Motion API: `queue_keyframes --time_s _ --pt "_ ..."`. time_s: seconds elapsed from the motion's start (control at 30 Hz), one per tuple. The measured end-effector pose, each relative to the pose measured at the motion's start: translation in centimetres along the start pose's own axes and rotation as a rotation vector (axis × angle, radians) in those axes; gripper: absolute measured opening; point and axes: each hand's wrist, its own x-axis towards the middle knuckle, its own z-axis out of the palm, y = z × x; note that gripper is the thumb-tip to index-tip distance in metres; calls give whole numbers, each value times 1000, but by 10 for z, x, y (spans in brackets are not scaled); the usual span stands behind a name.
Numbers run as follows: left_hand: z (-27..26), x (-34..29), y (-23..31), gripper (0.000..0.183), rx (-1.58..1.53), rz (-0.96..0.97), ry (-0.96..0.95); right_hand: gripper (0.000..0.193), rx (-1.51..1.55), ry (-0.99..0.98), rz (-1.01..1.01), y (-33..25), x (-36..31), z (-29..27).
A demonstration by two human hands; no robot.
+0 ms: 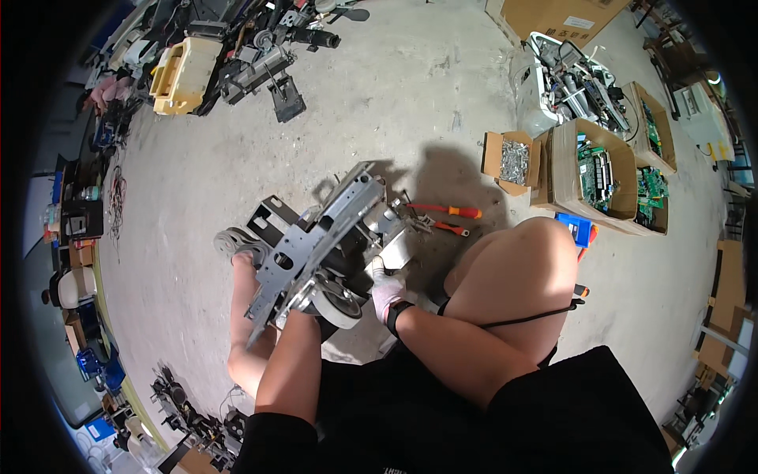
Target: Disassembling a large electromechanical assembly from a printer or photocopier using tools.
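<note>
A grey metal frame (pixel 304 251) with cut-out holes and a caster-like wheel (pixel 338 306) is held tilted between my legs. My right hand (pixel 385 296), in a pale glove, is closed at its near right side, with the thumb up against a shiny silver part (pixel 399 249); the other fingers are largely hidden. My left forearm (pixel 294 359) reaches up under the frame near the wheel, and the frame hides that hand. On the floor just right of the frame lie a red-and-orange-handled screwdriver (pixel 454 212) and another red-handled tool (pixel 452 228).
An open carton of small metal pieces (pixel 514 163) stands to the right. Beside it are a box of green circuit boards (pixel 608 170) and a white bin of metal scrap (pixel 545 95). Dismantled machine parts (pixel 264 75) and a yellow plastic piece (pixel 185 75) lie far left.
</note>
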Motion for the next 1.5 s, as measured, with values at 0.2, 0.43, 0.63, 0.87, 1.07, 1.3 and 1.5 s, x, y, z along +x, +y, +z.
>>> queue_keyframes --time_s 0.2,0.43,0.63,0.87,1.07,1.3,1.5 --pt "3 -16 19 29 -91 -22 -100 63 37 -111 177 44 27 19" --pt "30 -25 30 30 -117 0 -97 65 18 -96 161 34 4 25" --pt "38 -38 83 22 -401 -421 -151 65 126 -155 231 25 13 14" --pt "39 -32 67 25 -288 -326 -19 53 254 -208 112 -3 -3 4" --pt "44 -15 35 17 575 242 -13 40 278 -208 105 31 17 14" --pt "55 -21 17 19 -317 4 43 45 335 -264 56 33 15 18" --pt "42 -45 117 20 -499 -416 -40 40 289 -294 75 14 13 12"
